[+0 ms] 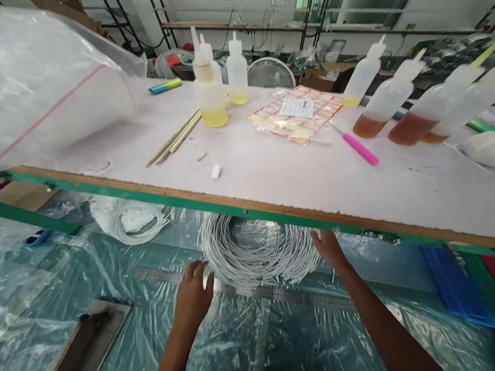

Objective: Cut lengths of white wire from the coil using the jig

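Note:
A large coil of thin white cables (253, 264) lies on the plastic-covered surface below the bench, its far side partly hidden by the bench edge. My left hand (194, 294) is just left of the coil, thumb apart from the loosely bent fingers, with nothing in it. At the coil's right side is my right hand (328, 246), one digit stretched along the cables and the other fingers partly hidden under the bench edge. I cannot tell whether it touches the cables. A steel ruler (297, 296) runs along the near side of the coil.
A smaller white cable coil (136, 230) lies at left, and a metal plate (87, 346) nearer me. The bench (250, 168) above holds squeeze bottles (213, 97), wooden sticks (180, 135), a pink-handled tool (360, 148) and a large plastic bag (45, 81). Coloured folders (458, 284) are at right.

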Demonstrator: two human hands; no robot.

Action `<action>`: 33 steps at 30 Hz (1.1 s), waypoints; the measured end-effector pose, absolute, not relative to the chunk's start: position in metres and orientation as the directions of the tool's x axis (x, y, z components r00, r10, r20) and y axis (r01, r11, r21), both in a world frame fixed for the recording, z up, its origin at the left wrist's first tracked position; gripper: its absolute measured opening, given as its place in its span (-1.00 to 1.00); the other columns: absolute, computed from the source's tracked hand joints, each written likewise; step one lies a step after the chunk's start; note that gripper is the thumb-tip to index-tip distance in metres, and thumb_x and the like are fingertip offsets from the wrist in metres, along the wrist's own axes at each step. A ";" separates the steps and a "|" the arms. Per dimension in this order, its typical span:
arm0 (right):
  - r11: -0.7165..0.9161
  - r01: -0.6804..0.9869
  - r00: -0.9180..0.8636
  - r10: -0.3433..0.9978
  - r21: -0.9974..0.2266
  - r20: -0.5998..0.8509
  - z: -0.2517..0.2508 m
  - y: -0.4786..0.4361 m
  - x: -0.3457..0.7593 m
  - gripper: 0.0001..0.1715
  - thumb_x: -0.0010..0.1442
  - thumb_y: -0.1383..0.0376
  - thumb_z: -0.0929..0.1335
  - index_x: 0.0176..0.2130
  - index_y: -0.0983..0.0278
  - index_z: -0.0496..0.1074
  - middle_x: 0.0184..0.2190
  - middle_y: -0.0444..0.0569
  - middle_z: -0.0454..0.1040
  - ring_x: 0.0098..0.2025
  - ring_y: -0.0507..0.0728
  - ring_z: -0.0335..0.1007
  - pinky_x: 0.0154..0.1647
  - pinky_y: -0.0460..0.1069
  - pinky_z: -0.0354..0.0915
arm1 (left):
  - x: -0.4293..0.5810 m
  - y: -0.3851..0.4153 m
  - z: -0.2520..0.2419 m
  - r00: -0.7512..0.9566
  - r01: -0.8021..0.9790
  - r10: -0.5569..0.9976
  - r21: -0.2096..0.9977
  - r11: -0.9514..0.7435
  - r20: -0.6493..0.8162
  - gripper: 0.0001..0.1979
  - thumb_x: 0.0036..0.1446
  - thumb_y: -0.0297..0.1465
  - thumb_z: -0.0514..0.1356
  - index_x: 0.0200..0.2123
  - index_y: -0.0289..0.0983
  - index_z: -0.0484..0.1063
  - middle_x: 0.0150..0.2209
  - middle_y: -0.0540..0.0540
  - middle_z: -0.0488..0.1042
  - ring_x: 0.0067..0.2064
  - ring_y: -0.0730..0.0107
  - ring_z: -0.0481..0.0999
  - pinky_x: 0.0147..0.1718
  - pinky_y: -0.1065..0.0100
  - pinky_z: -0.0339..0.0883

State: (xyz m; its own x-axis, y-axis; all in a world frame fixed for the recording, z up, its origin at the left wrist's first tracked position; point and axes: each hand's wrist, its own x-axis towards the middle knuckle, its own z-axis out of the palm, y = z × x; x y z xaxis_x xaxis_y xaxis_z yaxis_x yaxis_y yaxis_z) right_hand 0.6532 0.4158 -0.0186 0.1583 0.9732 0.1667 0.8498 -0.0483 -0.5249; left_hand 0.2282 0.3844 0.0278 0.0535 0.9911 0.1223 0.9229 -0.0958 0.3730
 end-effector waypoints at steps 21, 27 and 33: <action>-0.336 0.371 0.288 0.928 -0.866 -0.237 -0.024 0.057 0.662 -0.41 0.24 -0.05 0.24 0.11 0.19 0.38 0.04 0.18 0.47 -0.04 0.24 0.54 -0.11 0.11 0.50 | 0.131 0.048 0.021 0.099 0.839 0.955 0.540 0.071 -0.280 -0.63 0.22 -0.16 0.02 -0.23 -0.19 0.57 -0.20 -0.15 0.64 -0.15 0.14 0.63 -0.17 0.25 0.50; -0.333 0.640 0.562 0.817 -0.692 0.127 0.005 -0.012 0.750 -0.53 0.27 0.08 0.19 0.03 0.23 0.41 0.02 0.16 0.46 0.02 0.27 0.46 -0.01 0.19 0.43 | 0.141 0.056 0.001 -0.027 0.840 0.998 0.541 0.054 -0.058 -0.70 0.09 -0.10 0.11 -0.39 -0.17 0.50 -0.38 -0.08 0.62 -0.39 0.17 0.61 -0.42 0.32 0.48; -0.699 0.615 0.782 0.601 -0.365 0.166 -0.002 -0.075 0.829 -0.42 0.33 0.12 0.08 0.01 0.44 0.39 -0.18 0.35 0.48 -0.11 0.37 0.44 -0.12 0.26 0.39 | 0.345 0.074 -0.035 0.271 0.707 0.953 0.700 -0.098 -0.139 -0.64 0.10 -0.03 0.05 -0.46 -0.17 0.42 -0.49 -0.07 0.56 -0.44 0.18 0.56 -0.43 0.29 0.43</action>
